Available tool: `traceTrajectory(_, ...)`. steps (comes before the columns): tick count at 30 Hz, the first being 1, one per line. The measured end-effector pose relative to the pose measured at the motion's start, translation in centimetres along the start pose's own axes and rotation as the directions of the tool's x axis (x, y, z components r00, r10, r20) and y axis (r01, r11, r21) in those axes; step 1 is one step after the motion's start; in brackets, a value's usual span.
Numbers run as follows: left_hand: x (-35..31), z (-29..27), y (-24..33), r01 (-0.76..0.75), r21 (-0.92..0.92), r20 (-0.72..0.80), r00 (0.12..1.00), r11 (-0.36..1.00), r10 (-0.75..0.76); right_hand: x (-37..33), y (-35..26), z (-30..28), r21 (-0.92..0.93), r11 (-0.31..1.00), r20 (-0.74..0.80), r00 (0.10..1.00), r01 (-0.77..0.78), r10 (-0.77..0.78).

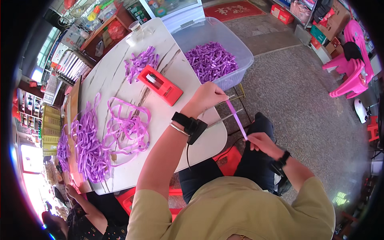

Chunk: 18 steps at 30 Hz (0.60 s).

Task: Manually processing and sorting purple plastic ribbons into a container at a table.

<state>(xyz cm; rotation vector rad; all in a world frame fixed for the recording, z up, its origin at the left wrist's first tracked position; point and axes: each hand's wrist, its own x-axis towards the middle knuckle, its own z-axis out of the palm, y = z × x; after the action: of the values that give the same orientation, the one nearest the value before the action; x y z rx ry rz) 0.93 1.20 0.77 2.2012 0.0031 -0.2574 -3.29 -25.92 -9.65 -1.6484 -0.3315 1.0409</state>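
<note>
Two hands, one strip: a short purple ribbon strip (237,119) is stretched between them, off the table edge and above the person's lap.
Left hand grip: left hand (206,97) closed over the upper end of the strip; thin metal rods, seemingly scissors (229,107), stick out from under the same hand. Which fingers pinch the strip cannot be told.
Right hand grip: right hand (262,143) closed, pinching the lower end of the strip at the fingertips.
Strip state: taut, straight, flat, running from upper left down to lower right between the two grips.
Handling (judged): very light, thin, limp; it holds its line only under tension, probably smooth and apt to slip. Best held at both ends, pinched flat, as it is here.
Just beyond the left hand: clear plastic bin (240,54) holding many cut purple pieces (210,60).
Left of the grip, on the white marble-look table (116,76): red tape dispenser (160,85), with a small heap of purple pieces (140,62) beyond it.
Further left: loose loops of long purple ribbon (124,128), and a thick bundle (86,148) at the table's far side.
Wrists: black strap on each.
Bottom left corner: another person's hand (71,191), well apart from the strip.
</note>
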Motion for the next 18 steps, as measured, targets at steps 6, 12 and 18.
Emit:
traceTrajectory(6, 0.2, 0.2, -0.2, 0.019, 0.010, -0.004, 1.000, 1.000, -0.019, -7.0, -5.3, 1.6, 0.032, 0.994, -0.062, 0.993, 0.105, -0.103)
traceTrajectory(12, 0.2, 0.2, -0.4, -0.021, 0.015, 0.000, 1.000, 1.000, 0.021, -7.4, -12.0, 1.8, -0.155, 0.916, -0.009, 0.926, 0.371, -0.377)
traceTrajectory(18, -0.1, 0.1, -0.4, -0.009, -0.001, -0.013, 1.000, 1.000, 0.009, 1.4, -19.1, -0.3, -0.110, 0.883, 0.019, 0.890, 0.456, -0.456)
